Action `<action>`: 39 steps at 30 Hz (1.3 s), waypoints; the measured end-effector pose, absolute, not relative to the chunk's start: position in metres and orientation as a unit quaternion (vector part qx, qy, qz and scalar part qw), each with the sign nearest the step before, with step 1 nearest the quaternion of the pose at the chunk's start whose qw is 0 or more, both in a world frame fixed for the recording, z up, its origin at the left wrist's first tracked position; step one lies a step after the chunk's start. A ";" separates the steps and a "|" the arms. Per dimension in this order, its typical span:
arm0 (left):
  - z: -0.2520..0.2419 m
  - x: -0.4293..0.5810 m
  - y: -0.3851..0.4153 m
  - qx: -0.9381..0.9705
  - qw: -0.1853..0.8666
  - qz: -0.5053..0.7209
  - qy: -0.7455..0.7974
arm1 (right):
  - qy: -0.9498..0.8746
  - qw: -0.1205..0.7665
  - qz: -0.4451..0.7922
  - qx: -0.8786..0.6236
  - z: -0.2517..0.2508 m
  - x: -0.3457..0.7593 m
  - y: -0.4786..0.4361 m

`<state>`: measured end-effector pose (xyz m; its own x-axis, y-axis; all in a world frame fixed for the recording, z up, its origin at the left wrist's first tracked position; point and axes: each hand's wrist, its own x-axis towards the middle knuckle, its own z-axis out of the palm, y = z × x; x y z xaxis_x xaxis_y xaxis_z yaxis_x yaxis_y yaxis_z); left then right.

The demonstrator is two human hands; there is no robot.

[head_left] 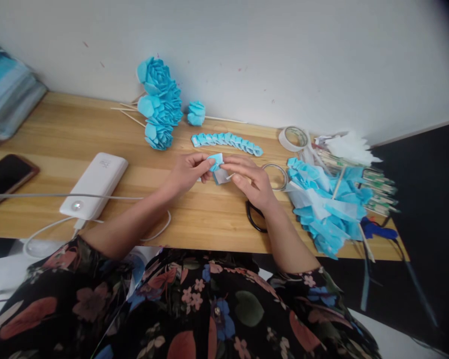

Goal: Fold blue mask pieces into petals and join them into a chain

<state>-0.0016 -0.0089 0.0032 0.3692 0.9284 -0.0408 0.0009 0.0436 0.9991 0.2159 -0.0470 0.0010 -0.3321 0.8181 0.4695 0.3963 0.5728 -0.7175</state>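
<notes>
My left hand (pixel 192 172) pinches a small folded light-blue piece (pixel 216 160), thin like cloth or paper, between thumb and fingers. From the right, my right hand (pixel 251 180) reaches to the same piece, fingertips against its edge. A thin pale stick (pixel 230 176) shows between its thumb and fingers; most of it is hidden. Just below the fingers another blue-and-white flap (pixel 220 177) shows, and I cannot tell whether it is joined to the piece. Behind my hands lies a curved row of folded blue petals (pixel 227 140).
Finished blue flowers (pixel 159 107) on sticks and a single blue bud (pixel 196 113) lie along the wall. Tape rolls (pixel 294 138), black-handled scissors (pixel 255 217) and a blue petal heap (pixel 325 204) sit right. A white power bank (pixel 95 184) and phone (pixel 11 177) are left.
</notes>
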 end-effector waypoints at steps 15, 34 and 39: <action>0.005 -0.002 -0.008 0.590 0.597 0.371 0.398 | -0.757 0.439 0.269 -0.403 0.001 0.214 -0.046; 0.006 -0.001 -0.008 0.588 0.575 0.383 0.420 | -0.767 0.443 0.274 -0.375 -0.001 0.213 -0.046; 0.007 0.000 -0.009 0.590 0.570 0.376 0.430 | -0.766 0.426 0.286 -0.387 0.001 0.213 -0.046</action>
